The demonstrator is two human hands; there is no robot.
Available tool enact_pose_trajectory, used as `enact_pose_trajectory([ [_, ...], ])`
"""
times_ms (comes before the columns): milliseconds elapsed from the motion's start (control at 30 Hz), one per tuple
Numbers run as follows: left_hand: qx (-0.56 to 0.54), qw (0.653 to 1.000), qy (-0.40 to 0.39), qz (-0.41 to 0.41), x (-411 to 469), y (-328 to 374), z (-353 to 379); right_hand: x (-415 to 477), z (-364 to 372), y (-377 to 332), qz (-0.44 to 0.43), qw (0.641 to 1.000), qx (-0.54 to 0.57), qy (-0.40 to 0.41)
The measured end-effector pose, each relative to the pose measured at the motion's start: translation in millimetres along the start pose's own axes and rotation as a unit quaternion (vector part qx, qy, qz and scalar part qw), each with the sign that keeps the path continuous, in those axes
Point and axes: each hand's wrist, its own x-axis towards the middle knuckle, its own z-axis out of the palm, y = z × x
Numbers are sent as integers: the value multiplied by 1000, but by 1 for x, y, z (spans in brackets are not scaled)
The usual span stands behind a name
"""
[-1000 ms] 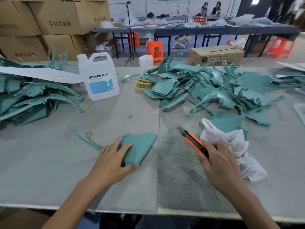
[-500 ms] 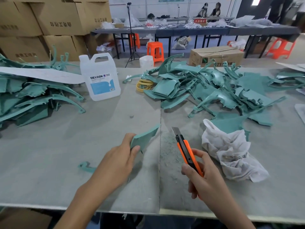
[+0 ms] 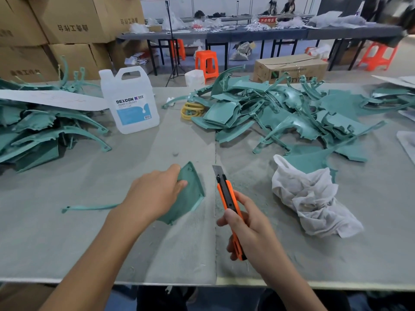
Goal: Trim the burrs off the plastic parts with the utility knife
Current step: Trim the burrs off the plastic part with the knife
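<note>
- A moment ago our left hand [image 3: 155, 194] pressed the green plastic part [image 3: 190, 196] flat on the table [image 3: 89, 243]; now it has tipped the part up on its edge and pinches it near the top, with the thumb on the inside face
- Our right hand [image 3: 249, 230] has picked the knife [image 3: 226, 196] up from beside the white rag [image 3: 314, 198]; now it is wrapped tight round it, and the blade [image 3: 217, 170] sticks out and points away from us
- The blade is just beside the right edge of the part but does not touch it, so we think no cutting has begun on this piece; we are set to start
- The part is near the front middle of the table, and its long thin arm [image 3: 89, 208] lies out to the left
- The right edge of the part is bare and easy to reach; our thumb is near the top corner, so the blade should stay away from there
- There is open room in front of us; the rag is near on the right, the big pile of parts [image 3: 280, 108] is behind, and the jug [image 3: 131, 102] and another pile [image 3: 33, 131] are well off to the left
</note>
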Motion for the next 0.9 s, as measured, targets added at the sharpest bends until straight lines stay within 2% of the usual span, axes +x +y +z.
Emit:
enact_pose_trajectory([
  [367, 46, 998, 16, 36, 1, 30, -2, 5, 27, -14, -29, 999, 17, 10],
  [700, 56, 997, 33, 33, 3, 35, -1, 8, 26, -9, -3, 999, 26, 34],
  [900, 18, 1000, 14, 9, 5, 25, -3, 24, 39, 8, 28, 994, -78, 72],
])
